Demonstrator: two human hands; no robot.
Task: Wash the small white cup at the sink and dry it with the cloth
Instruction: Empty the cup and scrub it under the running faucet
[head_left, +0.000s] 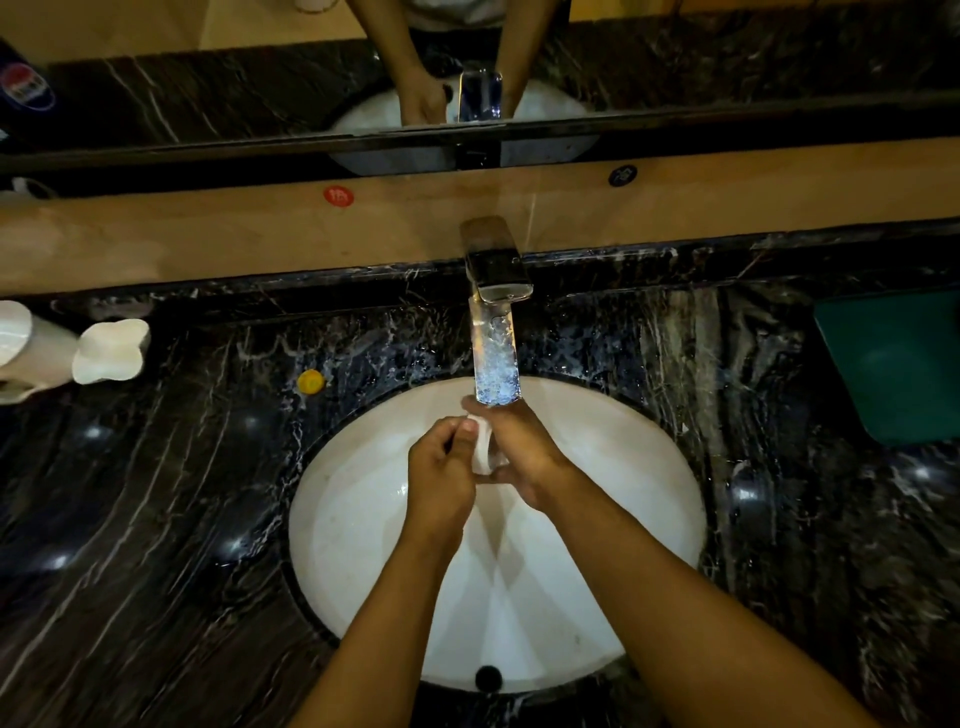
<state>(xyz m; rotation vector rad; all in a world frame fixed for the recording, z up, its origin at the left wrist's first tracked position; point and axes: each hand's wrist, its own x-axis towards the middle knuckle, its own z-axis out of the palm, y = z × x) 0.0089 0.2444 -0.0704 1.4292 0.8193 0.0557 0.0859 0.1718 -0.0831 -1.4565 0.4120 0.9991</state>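
The small white cup (483, 448) is held between both hands over the white oval sink basin (623, 467), just below the tap's spout. My left hand (441, 473) grips its left side with curled fingers. My right hand (519, 452) wraps the cup's right side, thumb below it. Most of the cup is hidden by the hands. The chrome tap (496, 312) reaches out over the basin, its spout end glowing blue-white above my right fingers. A dark green cloth (893, 364) lies on the counter at the far right.
The basin is set into a black marble counter (156, 493). White ceramic pieces (111, 351) stand at the far left, with a small yellow object (310, 382) near the basin's rim. A mirror behind the beige ledge reflects the arms.
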